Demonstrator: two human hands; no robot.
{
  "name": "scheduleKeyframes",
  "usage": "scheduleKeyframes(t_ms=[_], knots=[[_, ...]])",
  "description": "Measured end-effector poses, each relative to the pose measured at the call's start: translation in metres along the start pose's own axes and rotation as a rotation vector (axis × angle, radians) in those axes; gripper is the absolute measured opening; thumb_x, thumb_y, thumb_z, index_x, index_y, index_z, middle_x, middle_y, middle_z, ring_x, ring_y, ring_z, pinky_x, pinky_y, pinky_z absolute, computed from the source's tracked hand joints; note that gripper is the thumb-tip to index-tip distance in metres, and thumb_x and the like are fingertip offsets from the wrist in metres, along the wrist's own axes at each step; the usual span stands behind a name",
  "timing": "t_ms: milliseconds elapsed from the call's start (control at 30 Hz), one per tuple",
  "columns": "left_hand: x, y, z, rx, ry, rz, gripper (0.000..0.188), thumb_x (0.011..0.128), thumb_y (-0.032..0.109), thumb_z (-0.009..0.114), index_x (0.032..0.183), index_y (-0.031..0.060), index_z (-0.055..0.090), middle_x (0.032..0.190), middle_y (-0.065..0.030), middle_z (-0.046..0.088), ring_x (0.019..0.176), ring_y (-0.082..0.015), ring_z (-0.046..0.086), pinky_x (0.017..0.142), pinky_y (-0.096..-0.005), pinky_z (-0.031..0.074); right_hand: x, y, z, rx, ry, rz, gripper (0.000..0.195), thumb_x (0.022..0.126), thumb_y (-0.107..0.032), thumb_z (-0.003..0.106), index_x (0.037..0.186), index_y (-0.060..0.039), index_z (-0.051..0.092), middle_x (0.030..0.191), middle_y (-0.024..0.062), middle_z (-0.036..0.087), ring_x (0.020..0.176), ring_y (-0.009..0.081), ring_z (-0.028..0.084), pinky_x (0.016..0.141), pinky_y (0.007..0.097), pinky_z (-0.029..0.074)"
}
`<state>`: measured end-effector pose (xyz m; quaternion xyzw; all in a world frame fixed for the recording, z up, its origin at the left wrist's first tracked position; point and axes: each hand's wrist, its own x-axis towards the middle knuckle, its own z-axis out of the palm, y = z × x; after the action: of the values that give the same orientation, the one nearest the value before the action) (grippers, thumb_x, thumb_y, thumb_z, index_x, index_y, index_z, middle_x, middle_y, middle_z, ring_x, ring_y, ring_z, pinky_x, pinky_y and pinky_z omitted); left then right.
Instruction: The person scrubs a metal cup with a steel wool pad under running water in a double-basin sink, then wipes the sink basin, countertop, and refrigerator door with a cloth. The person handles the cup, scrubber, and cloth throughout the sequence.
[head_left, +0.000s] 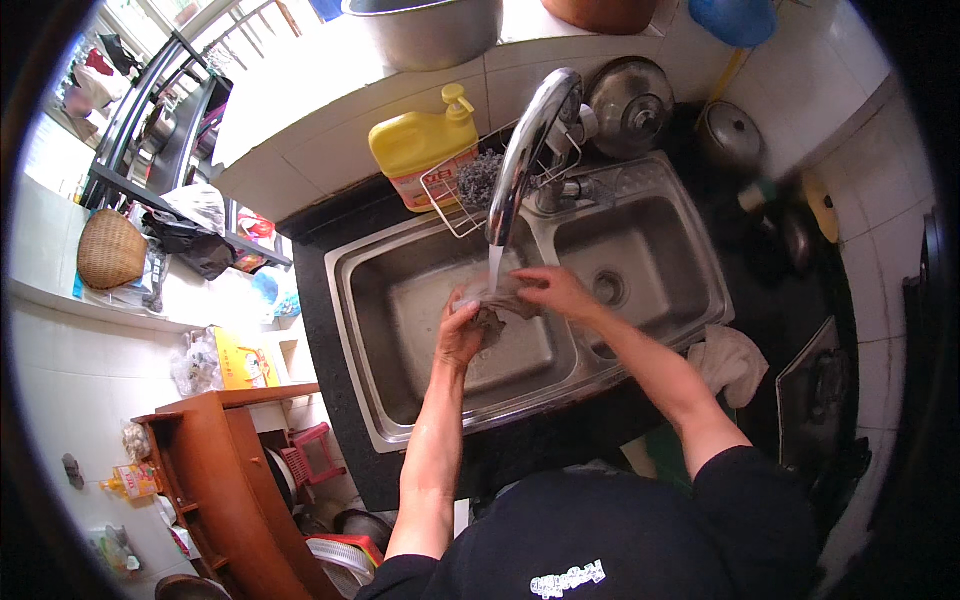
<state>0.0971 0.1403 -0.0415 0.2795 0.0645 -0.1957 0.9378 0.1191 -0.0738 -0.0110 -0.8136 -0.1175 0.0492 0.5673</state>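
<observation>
Water runs from the chrome faucet (525, 150) onto what looks like a wet greyish cloth (502, 300), partly blurred. It is held above the left basin (405, 315) of a stainless steel double sink. My left hand (459, 330) grips its left side, thumb uppermost. At the right side, the fingers of my right hand (559, 291) are bent over the cloth's edge. The smaller right basin (637, 240), with a drain in its floor, lies beyond my right wrist.
A wire rack (450, 217) with a dark scouring ball (481, 180) stands behind the sink, beside a yellow pump bottle (420, 150). Metal lids (631, 105) lean at the back wall. A light cloth (727, 364) hangs over the front counter edge. A wooden cabinet (247, 487) stands left.
</observation>
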Motion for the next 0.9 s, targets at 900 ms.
scheduleKeyframes(t_ms=[900], knots=[[-0.038, 0.024, 0.044, 0.774, 0.438, 0.369, 0.017, 0.088, 0.016, 0.058, 0.1, 0.0042, 0.061, 0.079, -0.0025, 0.061, 0.069, -0.0121, 0.059, 0.06, -0.0265, 0.048, -0.041, -0.061, 0.099, 1.465, -0.263, 0.448, 0.056, 0.082, -0.045, 0.064, 0.124, -0.012, 0.048, 0.116, 0.0014, 0.057, 0.107, 0.0155, 0.054, 0.092, 0.0341, 0.044]])
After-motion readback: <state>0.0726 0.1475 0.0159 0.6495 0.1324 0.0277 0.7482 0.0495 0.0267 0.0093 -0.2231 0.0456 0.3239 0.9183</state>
